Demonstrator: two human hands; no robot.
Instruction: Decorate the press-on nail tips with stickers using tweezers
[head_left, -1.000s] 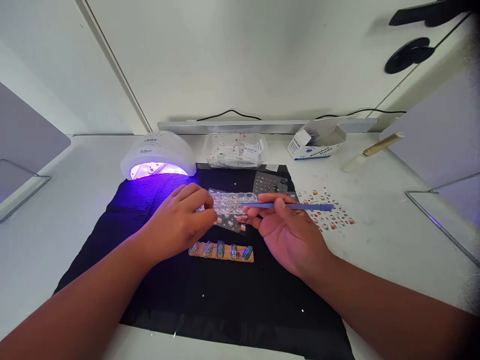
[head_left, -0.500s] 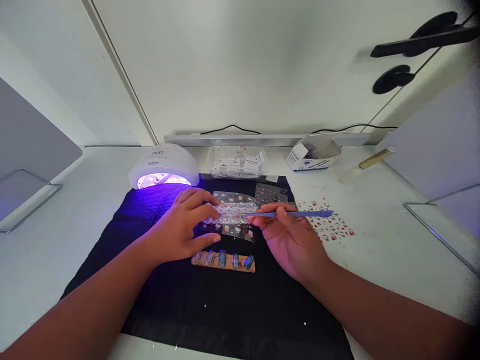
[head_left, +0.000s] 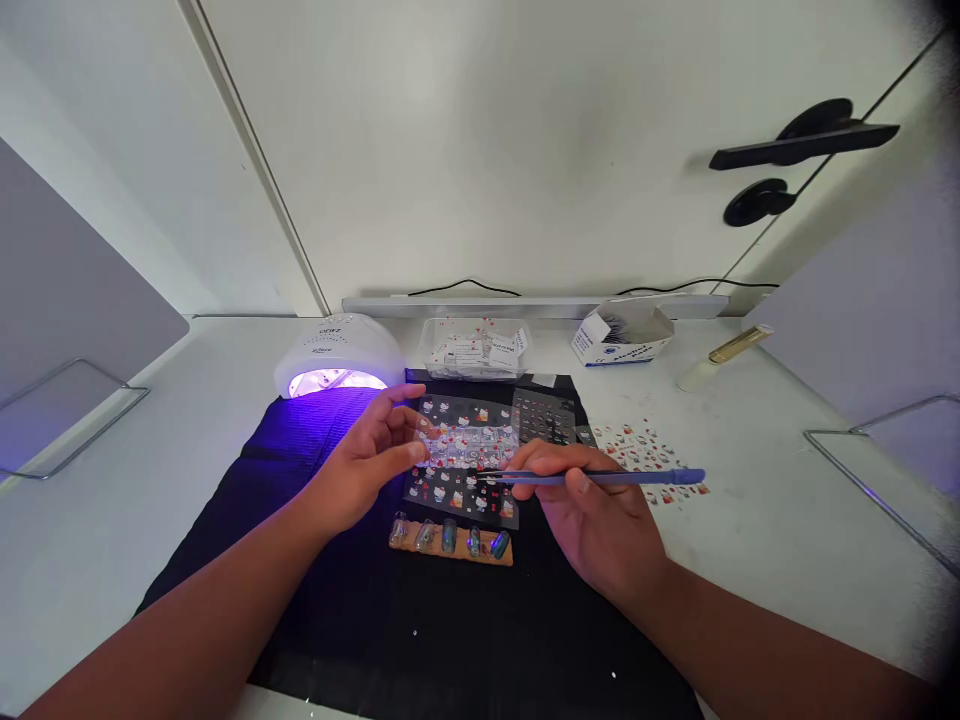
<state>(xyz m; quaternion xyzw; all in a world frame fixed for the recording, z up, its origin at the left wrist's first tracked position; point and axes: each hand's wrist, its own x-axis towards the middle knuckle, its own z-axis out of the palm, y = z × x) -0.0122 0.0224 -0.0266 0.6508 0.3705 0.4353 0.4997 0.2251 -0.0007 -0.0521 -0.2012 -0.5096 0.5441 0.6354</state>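
My right hand (head_left: 600, 510) grips blue tweezers (head_left: 615, 478) like a pen, their slim tips pointing left over a clear sticker sheet (head_left: 457, 497) printed with small white cat figures and red bows. On that sheet rests a clear compartmented case (head_left: 472, 448). At the case's left end is my left hand (head_left: 371, 455), thumb and index finger apart; whether its fingertips touch the case I cannot tell. Just nearer to me, a wooden strip (head_left: 457, 553) carries several false nails (head_left: 448, 536), some clear, some blue-green and shiny.
A lit white nail lamp (head_left: 337, 350) stands back left on the black cloth (head_left: 420, 660). Behind are a plastic tub (head_left: 476, 350) of packets and an opened small box (head_left: 622, 335). To the right lie another sticker sheet (head_left: 645, 455) and a gold-capped bottle (head_left: 724, 358).
My left hand has lifted its fingers off the top of the case and spread its thumb from its index finger. The tweezer tips have come off the case toward the sheet's nearer part.
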